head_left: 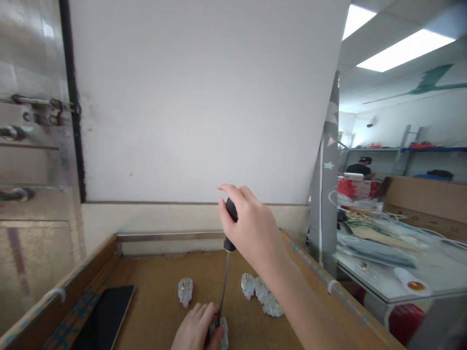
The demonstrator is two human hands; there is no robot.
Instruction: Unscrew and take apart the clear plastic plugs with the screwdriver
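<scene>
My right hand point(248, 223) is wrapped round the black handle of a screwdriver point(225, 277), its index finger pointing out past the top. The long metal shaft runs down, slightly tilted, to a clear plug point(224, 335) at the lower edge of the view. My left hand point(197, 325) grips that plug and steadies it on the board; fingers hide much of it and the screwdriver's tip. One more clear plug point(185, 291) with metal prongs lies left of the shaft. Several others, among them a clear plug point(248, 285), lie grouped right, partly behind my right forearm.
A brown wooden tray point(156, 282) with raised sides forms the work surface. A black phone-like slab point(104, 318) lies at its left side. Behind rises a white panel point(204, 107). At right stands a cluttered white table point(379, 282); two people sit farther back.
</scene>
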